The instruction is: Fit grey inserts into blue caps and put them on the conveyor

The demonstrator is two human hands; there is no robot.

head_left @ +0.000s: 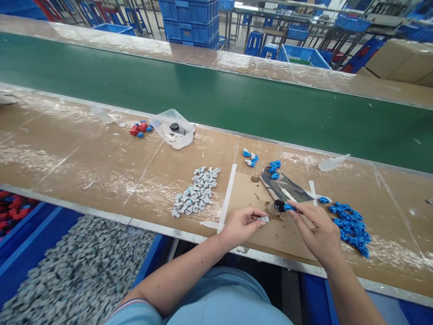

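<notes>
Between the fingertips of my left hand (244,225) is a small grey plastic part (263,219). My right hand (316,230) pinches a small blue plastic part (289,207) at the rim of a little round pot (279,206) with a black, dark-looking top. Whether the blue part touches what is in the pot, I cannot tell. Just behind the pot, a pale flat stick or blade (288,194) lies on a camouflage cloth (294,187). Several blue parts (274,167) sit at the cloth's far end, and joined grey-and-blue pieces (250,157) lie to their left.
Grey parts (196,192) are spread left of my hands, and blue parts (352,228) are heaped at the right. A clear plastic tub (174,131) and red parts (138,128) stand farther back. Beyond runs a green conveyor belt (209,97). A blue bin (25,250) of grey parts sits below the table's edge.
</notes>
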